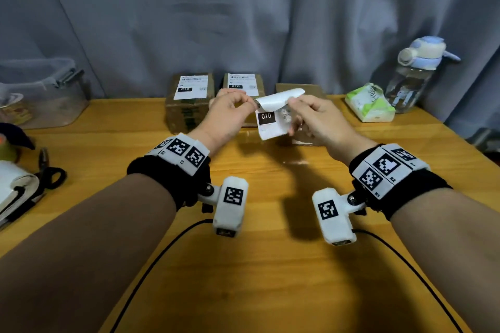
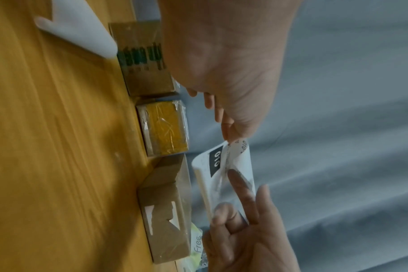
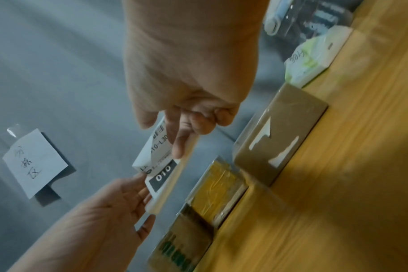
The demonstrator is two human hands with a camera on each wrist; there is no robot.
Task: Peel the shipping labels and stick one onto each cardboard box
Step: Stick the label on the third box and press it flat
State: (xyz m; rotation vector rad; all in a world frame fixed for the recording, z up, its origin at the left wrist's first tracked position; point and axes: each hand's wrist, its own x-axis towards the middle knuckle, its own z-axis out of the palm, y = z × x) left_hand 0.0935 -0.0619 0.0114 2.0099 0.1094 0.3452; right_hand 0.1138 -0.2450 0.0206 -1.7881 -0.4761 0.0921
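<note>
I hold a white shipping label (image 1: 266, 119) with a black "010" block in the air over the wooden table (image 1: 243, 265). My left hand (image 1: 250, 102) pinches its upper left corner. My right hand (image 1: 293, 105) grips the right side, where a white layer curls up and away. The wrist views show the same label (image 2: 224, 165) (image 3: 161, 174) between left hand (image 2: 231, 139) and right hand (image 3: 178, 145). Three cardboard boxes stand at the back: the left box (image 1: 189, 105) and middle box (image 1: 242, 84) carry labels, while the right box (image 1: 308, 89) (image 3: 280, 134) shows a bare top.
A clear plastic container (image 1: 40, 92) stands at the far left. Scissors (image 1: 48, 170) and a notebook (image 1: 16, 192) lie near the left edge. A tissue pack (image 1: 370, 103) and a water bottle (image 1: 416, 73) stand back right. A grey curtain (image 1: 243, 21) hangs behind.
</note>
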